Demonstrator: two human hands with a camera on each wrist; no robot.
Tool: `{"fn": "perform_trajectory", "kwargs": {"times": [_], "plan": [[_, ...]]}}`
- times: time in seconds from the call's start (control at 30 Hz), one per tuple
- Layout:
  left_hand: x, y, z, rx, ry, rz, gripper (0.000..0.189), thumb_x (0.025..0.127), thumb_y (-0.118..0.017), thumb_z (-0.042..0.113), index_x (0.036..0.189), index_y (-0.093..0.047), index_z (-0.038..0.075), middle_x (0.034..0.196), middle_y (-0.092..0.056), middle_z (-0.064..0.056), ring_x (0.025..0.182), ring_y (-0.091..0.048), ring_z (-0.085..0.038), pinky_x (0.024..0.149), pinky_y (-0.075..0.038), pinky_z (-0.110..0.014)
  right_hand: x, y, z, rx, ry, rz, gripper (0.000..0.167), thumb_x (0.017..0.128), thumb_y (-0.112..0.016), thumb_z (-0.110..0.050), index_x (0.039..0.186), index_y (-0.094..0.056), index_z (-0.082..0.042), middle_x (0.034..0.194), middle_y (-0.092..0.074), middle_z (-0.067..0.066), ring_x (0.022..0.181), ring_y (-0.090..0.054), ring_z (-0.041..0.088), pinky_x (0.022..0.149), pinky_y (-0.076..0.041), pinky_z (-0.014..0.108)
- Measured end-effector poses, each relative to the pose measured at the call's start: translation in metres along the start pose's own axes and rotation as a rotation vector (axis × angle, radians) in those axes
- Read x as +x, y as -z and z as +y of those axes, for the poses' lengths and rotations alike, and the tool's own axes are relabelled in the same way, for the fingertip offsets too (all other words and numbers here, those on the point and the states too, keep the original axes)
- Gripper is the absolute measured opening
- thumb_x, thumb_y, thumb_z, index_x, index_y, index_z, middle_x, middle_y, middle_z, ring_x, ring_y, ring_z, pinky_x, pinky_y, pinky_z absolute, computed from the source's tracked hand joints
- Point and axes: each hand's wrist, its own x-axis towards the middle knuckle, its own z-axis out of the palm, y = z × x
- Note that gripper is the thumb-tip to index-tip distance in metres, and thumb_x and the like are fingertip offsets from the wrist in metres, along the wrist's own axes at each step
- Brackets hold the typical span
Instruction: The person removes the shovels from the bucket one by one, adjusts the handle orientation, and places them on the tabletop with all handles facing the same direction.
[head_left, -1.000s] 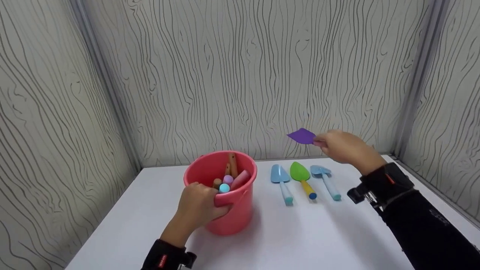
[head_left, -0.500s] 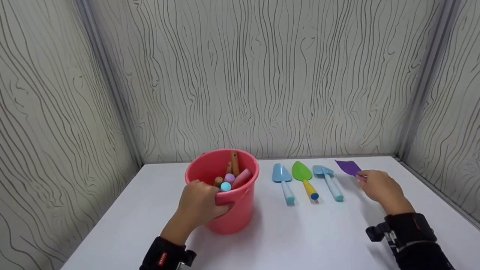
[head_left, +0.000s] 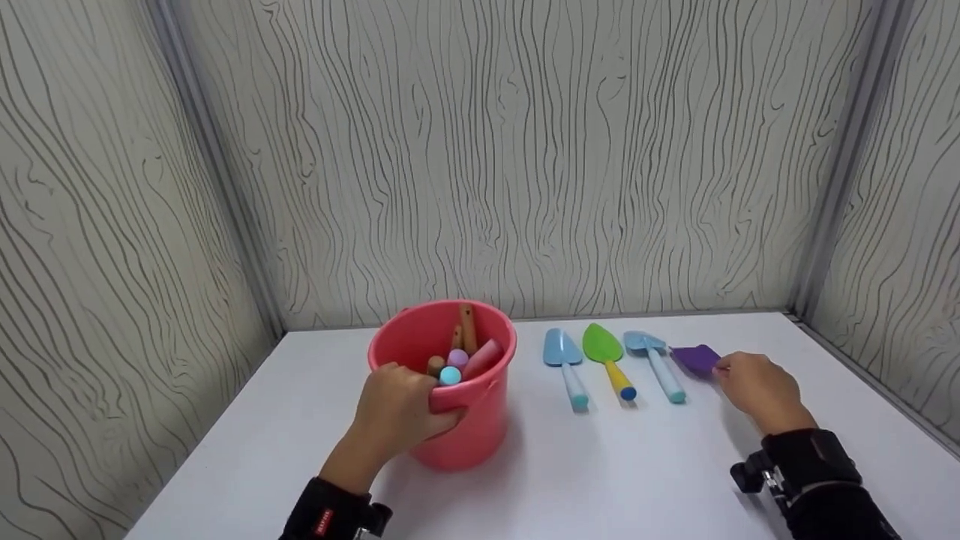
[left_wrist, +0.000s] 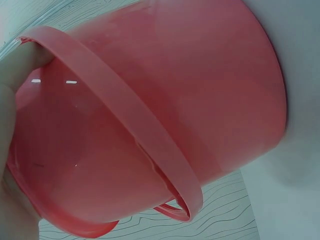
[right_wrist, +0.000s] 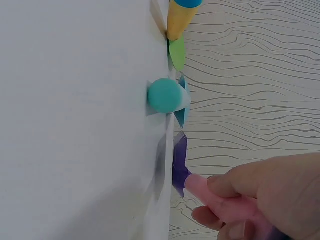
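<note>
My left hand [head_left: 397, 403] grips the near rim of a red bucket [head_left: 469, 427], and in the left wrist view the bucket's handle strap [left_wrist: 120, 100] hangs down its side. Several tool handles stick up inside it, among them a pink one [head_left: 481, 358] and a teal-ended one [head_left: 449, 376]. Over the right of the table, my right hand [head_left: 761, 386] holds a toy trowel with a purple blade [head_left: 697, 360]. In the right wrist view its pink handle [right_wrist: 215, 200] lies between thumb and fingers, the blade at or just above the tabletop.
Left of the purple trowel lie a light-blue tool with a short wide blade [head_left: 660, 371], a green trowel with a yellow handle [head_left: 604, 345] and a light-blue trowel [head_left: 562, 349], side by side on the white table [head_left: 600, 480]. Wood-patterned panels [head_left: 525, 150] enclose the back and sides.
My right hand has brought the purple trowel from raised in the air, down and to the right, beside the row of tools. The left hand and bucket have stayed in place.
</note>
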Motion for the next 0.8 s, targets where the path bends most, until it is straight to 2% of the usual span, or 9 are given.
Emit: {"fn": "perform_trajectory", "kwargs": {"times": [0.13, 0.43, 0.57, 0.7, 0.8], "plan": [[0.000, 0.000, 0.001, -0.009, 0.008, -0.001, 0.043, 0.075, -0.095, 0.040, 0.063, -0.061, 0.017, 0.055, -0.057, 0.007, 0.049, -0.050, -0.006, 0.070, -0.062, -0.032, 0.001, -0.006, 0.002, 0.002, -0.007, 0.002, 0.030, 0.103, -0.063, -0.012, 0.125, -0.069, 0.008, 0.127, -0.064, 0.039, 0.115, -0.062, 0.061, 0.081, -0.056, 0.064], [0.000, 0.001, 0.001, -0.013, 0.006, -0.009, 0.042, 0.076, -0.094, 0.041, 0.063, -0.063, 0.017, 0.056, -0.060, 0.007, 0.050, -0.051, -0.006, 0.070, -0.062, -0.032, 0.000, -0.016, 0.003, 0.051, -0.040, -0.080, 0.041, 0.108, -0.049, -0.017, 0.131, -0.063, 0.013, 0.133, -0.059, 0.043, 0.126, -0.053, 0.064, 0.099, -0.047, 0.072], [0.000, 0.000, 0.002, 0.005, -0.005, -0.006, 0.042, 0.075, -0.095, 0.041, 0.063, -0.063, 0.017, 0.056, -0.059, 0.006, 0.050, -0.050, -0.007, 0.068, -0.061, -0.031, 0.002, -0.019, 0.005, 0.039, -0.033, -0.089, 0.038, 0.108, -0.049, -0.015, 0.130, -0.065, 0.011, 0.131, -0.061, 0.040, 0.122, -0.058, 0.060, 0.095, -0.049, 0.070], [0.000, -0.001, 0.001, 0.035, -0.015, -0.001, 0.044, 0.075, -0.095, 0.043, 0.062, -0.061, 0.017, 0.054, -0.056, 0.006, 0.049, -0.047, -0.007, 0.064, -0.058, -0.029, 0.005, -0.024, 0.007, 0.006, -0.039, -0.129, 0.040, 0.107, -0.050, -0.013, 0.136, -0.062, 0.010, 0.132, -0.059, 0.041, 0.124, -0.057, 0.060, 0.096, -0.050, 0.068], [0.000, -0.001, 0.001, 0.037, -0.011, -0.001, 0.044, 0.075, -0.094, 0.043, 0.063, -0.061, 0.017, 0.054, -0.057, 0.006, 0.049, -0.047, -0.007, 0.065, -0.058, -0.029, 0.007, -0.027, 0.007, -0.011, -0.048, -0.159, 0.045, 0.107, -0.048, -0.012, 0.144, -0.055, 0.011, 0.141, -0.052, 0.044, 0.133, -0.048, 0.064, 0.103, -0.046, 0.071]]}}
